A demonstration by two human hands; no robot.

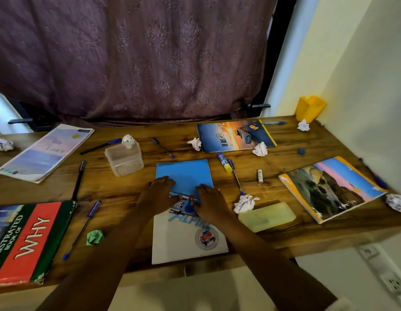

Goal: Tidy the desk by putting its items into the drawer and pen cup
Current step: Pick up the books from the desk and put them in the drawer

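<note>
Both my hands rest flat on a blue-and-white notebook point(183, 173) lying in the middle of the wooden desk point(307, 140). My left hand point(158, 194) lies on its left part, my right hand point(209, 202) on its right part, fingers straight. A yellow pen cup point(310, 108) stands at the far right corner. Several blue pens are scattered about, one point(89, 217) near the front left and one point(162, 147) behind the notebook. A glue stick point(224, 162) lies right of the notebook. No drawer is in view.
A thick "Book of Why" point(26, 241) sits front left, a pale booklet point(45, 151) back left, and two picture notebooks point(235, 135) point(332, 187) on the right. A clear plastic box point(124, 160), a pale pencil case point(266, 216), crumpled paper balls point(244, 204) and a green wad point(95, 237) lie around.
</note>
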